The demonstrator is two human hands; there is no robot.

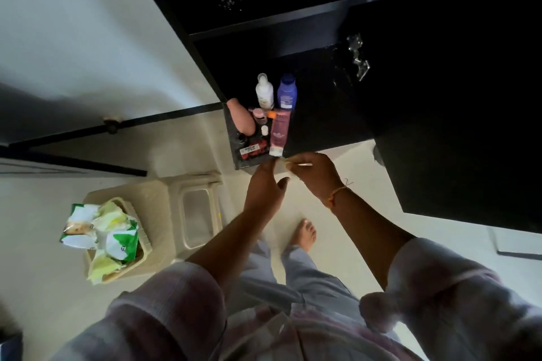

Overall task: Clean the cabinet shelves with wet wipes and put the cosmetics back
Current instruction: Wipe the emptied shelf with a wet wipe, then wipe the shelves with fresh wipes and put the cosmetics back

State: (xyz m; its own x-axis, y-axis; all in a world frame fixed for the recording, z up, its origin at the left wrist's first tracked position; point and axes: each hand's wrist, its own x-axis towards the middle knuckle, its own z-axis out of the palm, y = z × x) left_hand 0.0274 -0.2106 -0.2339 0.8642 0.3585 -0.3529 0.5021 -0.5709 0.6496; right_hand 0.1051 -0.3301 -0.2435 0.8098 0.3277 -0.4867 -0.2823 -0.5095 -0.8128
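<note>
Both hands are up at the near edge of the dark cabinet shelf [316, 126]. The right hand [315, 174] has its fingers curled, pinching a small pale item [303, 165]; it's thin and too small to identify. The left hand [264, 187] is just beside it with fingers extended toward the shelf edge and thumb spread out to the right, holding nothing that I can see. Its fingertips sit right below the white cap of the pink tube [278, 132]. There's an orange thread band [337, 195] on the right wrist. The cosmetics are clustered on the shelf's near-left corner. The pink tube lies flat with its cap toward the near edge. The white bottle [264, 92] and blue bottle [286, 92] stand upright side by side at the far end of the group. A peach rounded bottle [243, 119] is on the left. A small pink jar [258, 113] and a red labelled item [253, 149] sit between the peach bottle and the tube. On the floor [44, 214] to the left, a cream plastic stool [176, 193] carries a basket [143, 255] stuffed with green-and-white wipe packs [120, 239]. A bare foot [305, 234] is on the floor below the hands.
</note>
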